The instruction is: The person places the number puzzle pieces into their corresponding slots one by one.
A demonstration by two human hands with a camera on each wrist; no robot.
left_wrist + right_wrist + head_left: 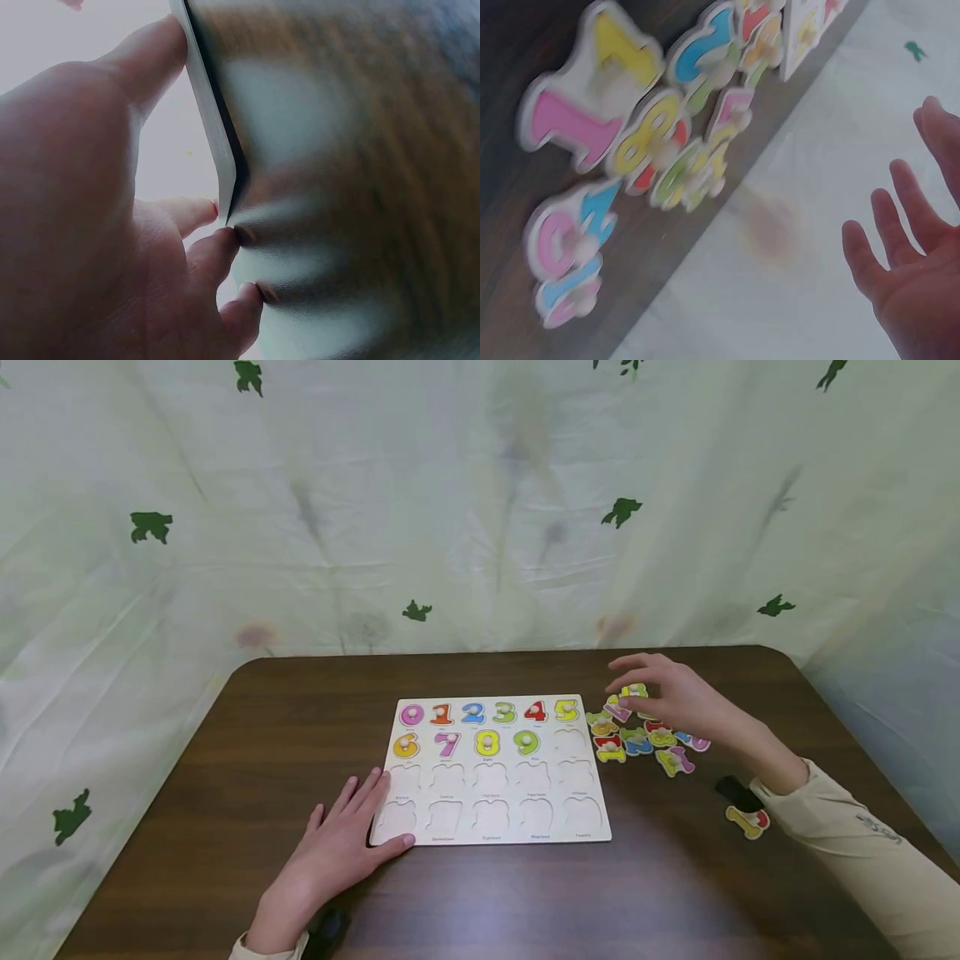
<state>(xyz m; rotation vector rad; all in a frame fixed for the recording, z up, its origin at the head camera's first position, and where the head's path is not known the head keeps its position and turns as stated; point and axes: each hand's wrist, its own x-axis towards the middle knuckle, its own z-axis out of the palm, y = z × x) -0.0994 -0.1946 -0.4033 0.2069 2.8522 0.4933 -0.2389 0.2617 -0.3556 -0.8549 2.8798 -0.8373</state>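
A white number puzzle board (pixel 468 789) lies flat on the table, with coloured digits 0 to 9 in its upper two rows and bare recesses below. My left hand (pixel 330 852) rests at its lower left corner; in the left wrist view the thumb (pixel 154 60) lies along the edge. To the right of the board lies a cluster of knobbed number pieces, among them a pink-and-yellow 14 (pixel 574 124) and a yellow-and-red 18 (pixel 641 142). Over this cluster hovers my right hand (pixel 678 697), fingers loosely extended and holding nothing.
One yellow-and-red piece (pixel 745 822) lies apart, beside the right sleeve (pixel 847 835). The brown wooden table (pixel 285 735) ends at the back against a pale curtain (pixel 450 510) with green leaf shapes. A dark wrist device (pixel 327 931) shows below the left wrist.
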